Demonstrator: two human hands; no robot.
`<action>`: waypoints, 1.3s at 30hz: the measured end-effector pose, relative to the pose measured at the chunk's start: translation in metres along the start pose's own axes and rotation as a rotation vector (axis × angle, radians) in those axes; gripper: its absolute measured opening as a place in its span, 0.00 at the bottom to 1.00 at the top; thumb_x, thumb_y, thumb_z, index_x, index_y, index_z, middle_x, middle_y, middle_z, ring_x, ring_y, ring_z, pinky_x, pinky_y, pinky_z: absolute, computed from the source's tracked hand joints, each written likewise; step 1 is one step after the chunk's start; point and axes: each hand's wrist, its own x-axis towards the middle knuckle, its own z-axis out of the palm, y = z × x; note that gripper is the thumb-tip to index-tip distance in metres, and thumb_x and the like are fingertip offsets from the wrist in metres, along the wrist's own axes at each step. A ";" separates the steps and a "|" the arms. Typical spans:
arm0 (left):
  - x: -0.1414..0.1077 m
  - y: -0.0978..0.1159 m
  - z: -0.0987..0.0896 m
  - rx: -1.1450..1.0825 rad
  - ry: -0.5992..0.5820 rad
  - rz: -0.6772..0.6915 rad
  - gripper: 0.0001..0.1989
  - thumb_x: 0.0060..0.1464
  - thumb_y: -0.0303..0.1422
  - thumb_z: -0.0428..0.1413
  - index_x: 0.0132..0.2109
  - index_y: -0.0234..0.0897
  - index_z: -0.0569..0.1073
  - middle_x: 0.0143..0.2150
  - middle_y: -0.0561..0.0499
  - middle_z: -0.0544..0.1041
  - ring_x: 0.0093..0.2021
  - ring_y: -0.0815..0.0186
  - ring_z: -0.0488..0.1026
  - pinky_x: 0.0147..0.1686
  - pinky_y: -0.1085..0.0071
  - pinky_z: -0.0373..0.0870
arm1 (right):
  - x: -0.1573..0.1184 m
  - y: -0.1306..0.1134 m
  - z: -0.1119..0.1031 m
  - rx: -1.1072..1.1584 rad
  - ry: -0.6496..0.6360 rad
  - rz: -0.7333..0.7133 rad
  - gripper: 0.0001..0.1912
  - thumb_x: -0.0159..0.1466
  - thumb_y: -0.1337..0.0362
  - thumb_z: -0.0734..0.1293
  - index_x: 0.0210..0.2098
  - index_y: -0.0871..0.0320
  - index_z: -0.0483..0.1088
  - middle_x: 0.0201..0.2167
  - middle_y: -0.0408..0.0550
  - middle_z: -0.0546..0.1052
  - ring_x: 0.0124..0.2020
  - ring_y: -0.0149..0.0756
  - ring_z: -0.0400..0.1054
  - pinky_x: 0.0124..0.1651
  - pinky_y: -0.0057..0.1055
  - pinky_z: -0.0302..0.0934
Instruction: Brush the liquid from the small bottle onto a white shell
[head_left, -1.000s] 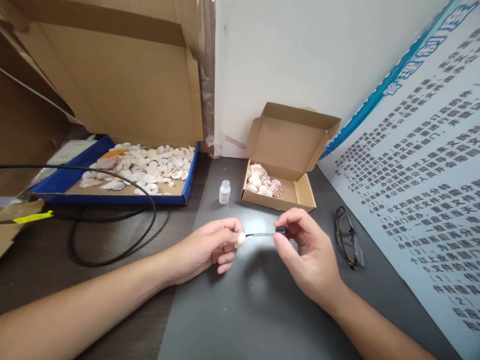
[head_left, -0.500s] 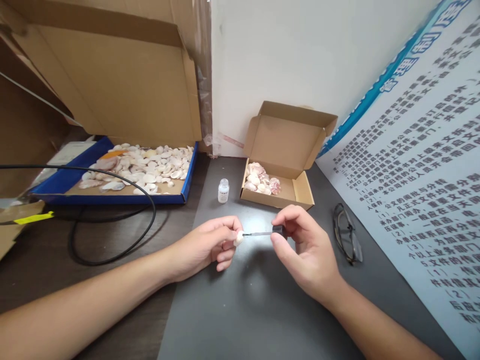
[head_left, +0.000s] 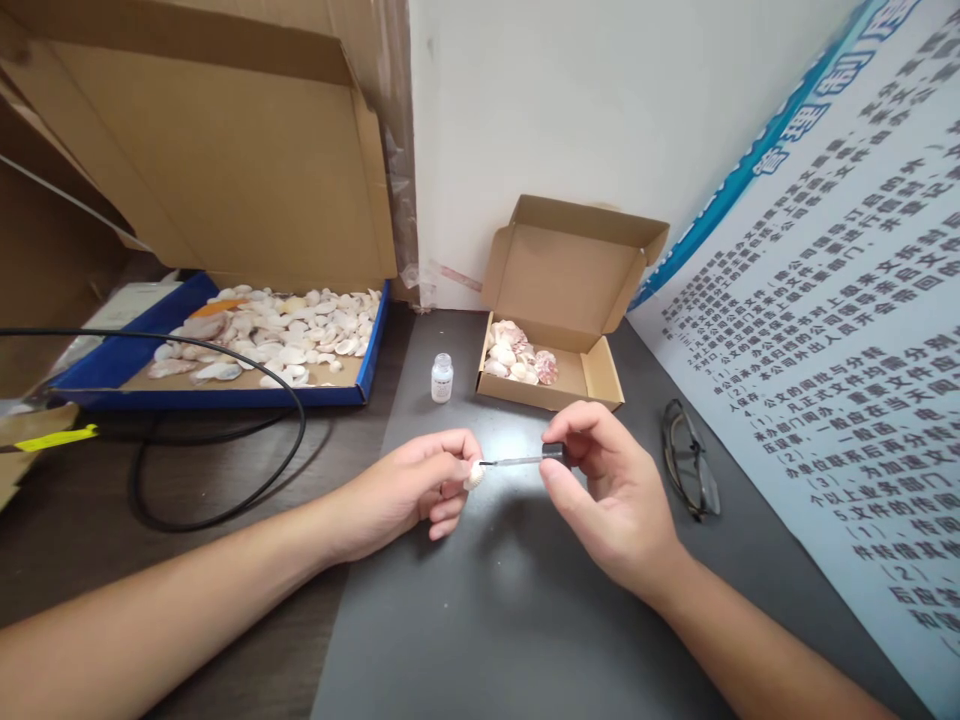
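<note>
From my remote seat, I see a small white shell partly covered by the left hand; whether the tip of the brush touches it or stops just short, I cannot tell. Both forearms run out of view, and a printed poster is cut off at right.

The left hand pinches the shell between thumb and fingers, above the dark worktop. The right hand grips the brush by its black cap, the thin stem pointing left.

Farther off stands an uncapped bottle, its label too small to read. To its right, a small open cardboard box holds shells (some blotched pink) towards its left side. At far left, a larger blue-edged box holds many pale shells and an orange piece.
</note>
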 end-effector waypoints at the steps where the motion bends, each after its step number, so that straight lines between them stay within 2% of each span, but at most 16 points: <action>1: 0.000 0.000 0.000 0.000 0.001 0.000 0.07 0.55 0.32 0.56 0.33 0.37 0.64 0.23 0.60 0.57 0.20 0.75 0.54 0.20 0.79 0.58 | 0.000 0.000 0.000 -0.010 -0.003 0.003 0.07 0.60 0.70 0.66 0.37 0.54 0.65 0.23 0.36 0.63 0.22 0.28 0.59 0.25 0.27 0.59; 11: -0.001 0.000 0.001 0.010 0.002 0.002 0.06 0.55 0.31 0.56 0.33 0.37 0.64 0.23 0.60 0.57 0.20 0.76 0.53 0.20 0.79 0.58 | 0.000 -0.002 0.000 -0.040 -0.005 -0.023 0.07 0.60 0.70 0.66 0.36 0.54 0.65 0.25 0.37 0.63 0.23 0.27 0.59 0.26 0.26 0.59; 26: -0.001 0.002 0.004 0.000 0.029 -0.005 0.08 0.55 0.33 0.57 0.32 0.37 0.66 0.21 0.61 0.56 0.20 0.75 0.52 0.20 0.79 0.58 | 0.002 -0.004 0.001 -0.023 -0.033 0.018 0.07 0.58 0.70 0.65 0.35 0.54 0.65 0.28 0.40 0.65 0.25 0.29 0.60 0.24 0.26 0.60; 30: -0.001 0.002 0.004 -0.002 0.037 -0.002 0.08 0.54 0.33 0.58 0.32 0.37 0.66 0.21 0.60 0.56 0.20 0.75 0.52 0.20 0.79 0.57 | 0.002 -0.004 0.000 0.046 -0.051 0.039 0.05 0.60 0.69 0.64 0.36 0.54 0.64 0.27 0.40 0.65 0.25 0.28 0.60 0.24 0.25 0.60; 34: -0.001 0.002 0.004 0.002 0.031 -0.003 0.08 0.54 0.33 0.58 0.32 0.37 0.65 0.21 0.61 0.56 0.20 0.75 0.52 0.20 0.79 0.58 | 0.001 -0.005 0.001 -0.003 -0.050 0.048 0.07 0.58 0.70 0.65 0.36 0.54 0.65 0.27 0.39 0.64 0.25 0.28 0.59 0.24 0.25 0.59; 39: -0.001 0.002 0.003 -0.003 0.028 -0.003 0.07 0.55 0.33 0.57 0.33 0.37 0.65 0.22 0.60 0.57 0.20 0.76 0.52 0.20 0.79 0.58 | 0.001 -0.004 0.001 0.104 -0.037 0.033 0.04 0.62 0.68 0.64 0.37 0.54 0.64 0.25 0.37 0.63 0.23 0.26 0.58 0.24 0.24 0.57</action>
